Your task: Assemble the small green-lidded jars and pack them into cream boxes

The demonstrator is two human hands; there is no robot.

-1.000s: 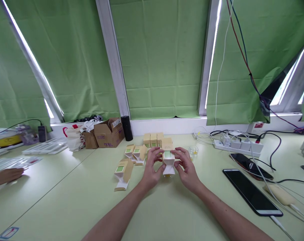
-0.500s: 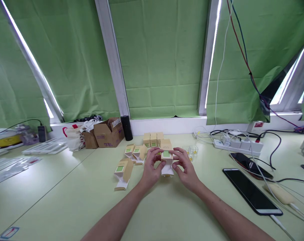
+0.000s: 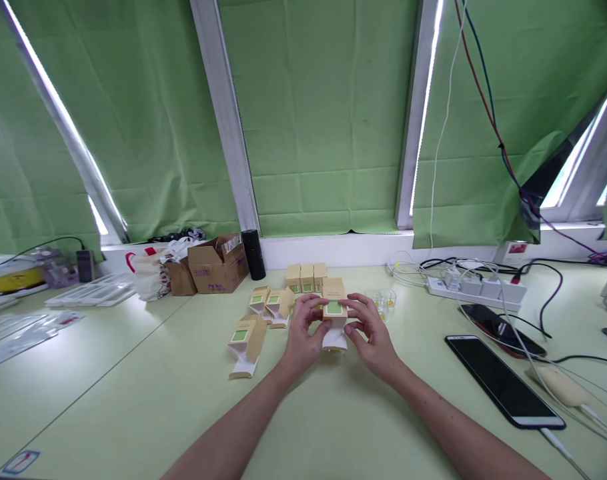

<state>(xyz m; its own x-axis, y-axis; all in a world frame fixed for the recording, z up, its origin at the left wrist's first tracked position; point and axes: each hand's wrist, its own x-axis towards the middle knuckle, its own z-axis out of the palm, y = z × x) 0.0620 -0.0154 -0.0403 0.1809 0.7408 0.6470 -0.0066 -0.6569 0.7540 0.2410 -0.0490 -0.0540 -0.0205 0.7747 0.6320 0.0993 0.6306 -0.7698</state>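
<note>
Between my two hands is a small kraft cardboard box (image 3: 335, 309) with a green label, its white-lined flap hanging open toward me. My left hand (image 3: 306, 330) grips its left side, fingers bent and thumb near the flap. On the opposite side my right hand (image 3: 371, 333) holds it the same way. To the left lies a similar box (image 3: 248, 337) with its flap open. Two more open-flapped ones, including this box (image 3: 279, 303), sit behind it. Several closed boxes (image 3: 307, 275) stand in a row at the back. Small clear containers (image 3: 386, 298) with something yellow sit beyond my right hand.
On the right are a phone (image 3: 503, 380), a second phone (image 3: 503, 329), a cream power bank (image 3: 558, 385), cables and a white power strip (image 3: 476, 292). At the back left stand a cardboard carton (image 3: 218, 267), a black cylinder (image 3: 253, 255) and a cloth bag (image 3: 149, 275).
Both hands keep almost the same hold on the box. The whole view has shifted very slightly; nothing else has visibly moved.
</note>
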